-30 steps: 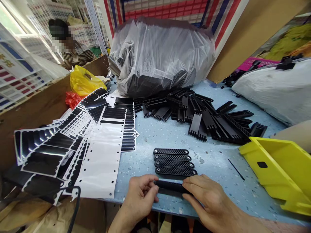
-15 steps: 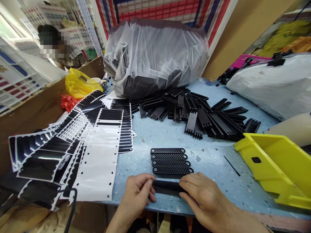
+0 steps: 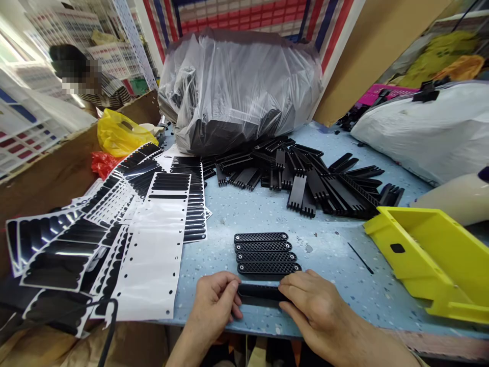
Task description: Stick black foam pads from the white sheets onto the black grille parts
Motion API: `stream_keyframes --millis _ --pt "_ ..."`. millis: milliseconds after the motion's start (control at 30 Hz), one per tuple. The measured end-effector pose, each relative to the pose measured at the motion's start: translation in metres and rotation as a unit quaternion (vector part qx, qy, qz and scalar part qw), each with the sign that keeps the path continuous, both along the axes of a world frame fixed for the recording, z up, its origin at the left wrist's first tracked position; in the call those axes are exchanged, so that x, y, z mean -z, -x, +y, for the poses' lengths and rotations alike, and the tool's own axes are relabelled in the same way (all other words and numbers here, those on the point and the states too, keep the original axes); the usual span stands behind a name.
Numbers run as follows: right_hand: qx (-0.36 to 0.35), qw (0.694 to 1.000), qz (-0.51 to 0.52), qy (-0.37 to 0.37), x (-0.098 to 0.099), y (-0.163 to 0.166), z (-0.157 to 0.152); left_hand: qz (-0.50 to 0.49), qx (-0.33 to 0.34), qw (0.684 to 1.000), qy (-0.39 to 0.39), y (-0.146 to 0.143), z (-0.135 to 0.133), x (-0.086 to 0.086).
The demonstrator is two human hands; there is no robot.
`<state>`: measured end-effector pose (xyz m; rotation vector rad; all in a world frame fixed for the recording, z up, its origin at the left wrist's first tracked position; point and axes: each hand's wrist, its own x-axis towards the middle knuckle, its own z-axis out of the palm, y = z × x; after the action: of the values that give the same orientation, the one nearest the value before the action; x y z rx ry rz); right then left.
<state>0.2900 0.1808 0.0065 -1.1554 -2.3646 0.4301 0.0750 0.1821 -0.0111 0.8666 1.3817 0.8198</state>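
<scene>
Near the table's front edge, a long black strip-shaped piece (image 3: 259, 292) lies crosswise between my hands. My left hand (image 3: 220, 295) pinches its left end between thumb and fingers. Around its right end my right hand (image 3: 315, 295) is closed, hiding that end. Just beyond it, several black bars with a lattice face (image 3: 266, 257) lie side by side, a small round metal spot showing at their ends. To the left, a white backing sheet (image 3: 151, 250) carries black rounded strips (image 3: 170, 181) at its top, with much of its lower part bare.
Loose black bars (image 3: 317, 186) form a pile at the back, before a clear plastic bag (image 3: 244, 92). More sheets of black strips (image 3: 57, 255) overlap on the left. A yellow bin (image 3: 431, 260) stands right, near a thin black stick (image 3: 360, 258). A person (image 3: 95, 92) is at far left.
The whole view has shifted slightly, so things appear a little further left. Both hands keep the same hold on the black strip-shaped piece.
</scene>
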Motion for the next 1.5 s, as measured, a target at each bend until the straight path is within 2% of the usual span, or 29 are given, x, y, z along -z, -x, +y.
stream_keyframes --millis 200,400,567,867,967,1100,1233,1500 --pt "0.002 1.000 -0.007 0.020 0.003 -0.001 -0.001 0.007 0.005 1.000 -0.004 0.000 -0.001 0.000" --pt "0.007 0.999 -0.011 0.032 0.005 -0.003 -0.003 0.017 0.010 0.999 -0.025 0.001 -0.004 0.009" --pt "-0.015 0.999 -0.015 0.044 0.008 -0.009 0.001 0.024 0.031 0.999 -0.036 0.003 -0.006 0.011" --pt "-0.034 0.994 0.020 0.100 0.006 -0.015 0.009 0.036 0.016 0.998 -0.047 0.002 -0.006 0.011" --pt "-0.033 0.994 0.059 0.084 0.006 -0.015 0.010 0.041 0.024 0.997 -0.059 0.003 -0.008 0.014" --pt "-0.028 0.993 0.107 0.046 0.004 -0.013 0.010 0.049 -0.009 0.996 -0.079 0.001 -0.012 0.015" --pt "-0.024 0.995 0.093 0.020 0.004 -0.012 0.009 0.048 -0.029 0.995 -0.079 -0.003 -0.012 0.016" --pt "-0.020 0.993 0.086 0.072 0.010 -0.014 0.008 0.044 -0.009 0.996 -0.073 0.001 -0.012 0.015"
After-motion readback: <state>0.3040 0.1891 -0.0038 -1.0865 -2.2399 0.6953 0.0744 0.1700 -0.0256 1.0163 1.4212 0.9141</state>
